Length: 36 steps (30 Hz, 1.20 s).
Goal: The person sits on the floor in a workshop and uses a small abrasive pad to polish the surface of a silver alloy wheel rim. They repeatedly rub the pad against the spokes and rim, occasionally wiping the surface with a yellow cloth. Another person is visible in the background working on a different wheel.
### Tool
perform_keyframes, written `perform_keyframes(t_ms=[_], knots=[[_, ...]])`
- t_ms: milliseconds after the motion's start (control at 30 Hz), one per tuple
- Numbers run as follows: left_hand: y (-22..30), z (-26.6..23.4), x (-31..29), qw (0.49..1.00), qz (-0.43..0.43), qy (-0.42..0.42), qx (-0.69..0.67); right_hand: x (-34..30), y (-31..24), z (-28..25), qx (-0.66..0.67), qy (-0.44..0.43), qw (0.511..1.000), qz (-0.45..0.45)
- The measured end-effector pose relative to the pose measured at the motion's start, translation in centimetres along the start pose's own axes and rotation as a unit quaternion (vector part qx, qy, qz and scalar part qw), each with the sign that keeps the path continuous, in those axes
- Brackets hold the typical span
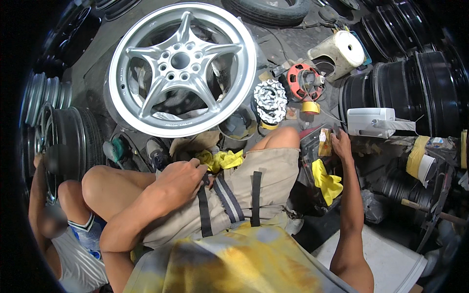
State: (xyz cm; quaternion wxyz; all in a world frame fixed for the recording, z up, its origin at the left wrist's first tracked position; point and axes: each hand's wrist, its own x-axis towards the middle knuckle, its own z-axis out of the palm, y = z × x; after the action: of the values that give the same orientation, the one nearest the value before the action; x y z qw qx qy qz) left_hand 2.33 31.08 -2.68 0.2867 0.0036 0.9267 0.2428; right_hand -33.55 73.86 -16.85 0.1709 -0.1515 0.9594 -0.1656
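Observation:
My left hand [181,181] is over my lap with its fingers curled in; what they close on, if anything, is hidden. Just past its fingertips lies a crumpled yellow cloth [224,161] on my shorts. Out to the right, my right hand [343,145] reaches to a dark tray-like box [309,152], its fingers bent beside a worn yellow-brown sheet [324,142] that looks like sandpaper. Another yellow cloth [326,183] hangs in that box. A silver five-spoke wheel rim [227,49] lies face up ahead of me, apart from both hands.
Black rims [386,93] stand in a row at right, behind a white box-shaped device [370,122]. A red reel [295,78], a black-and-white coil [270,100] and a white bucket [325,51] surround the rim's right side. At left, a co-worker's hand [38,160] touches a tyred wheel [73,139].

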Motion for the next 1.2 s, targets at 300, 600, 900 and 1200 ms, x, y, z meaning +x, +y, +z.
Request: perform_keyframes(t_ms=[300, 600, 900, 1200], knots=[[-0.2, 1.2, -0.1, 1.000, 0.006, -0.004, 0.001, 3.5, 2.6, 1.2, 0.025, -0.094, 0.989, -0.109], [0.2, 1.3, 0.5, 0.999, 0.034, -0.028, -0.030, -1.0, -2.2, -1.9, -0.088, -0.043, 0.983, -0.154], [0.6, 0.4, -0.2, 0.991, 0.097, 0.042, -0.079, -8.4, -15.8, -7.0, -0.041, -0.006, 0.975, -0.217], [1.6, -2.0, -0.1, 0.910, 0.077, 0.252, -0.320, -11.4, -23.3, -8.7, 0.317, -0.174, 0.929, -0.083]])
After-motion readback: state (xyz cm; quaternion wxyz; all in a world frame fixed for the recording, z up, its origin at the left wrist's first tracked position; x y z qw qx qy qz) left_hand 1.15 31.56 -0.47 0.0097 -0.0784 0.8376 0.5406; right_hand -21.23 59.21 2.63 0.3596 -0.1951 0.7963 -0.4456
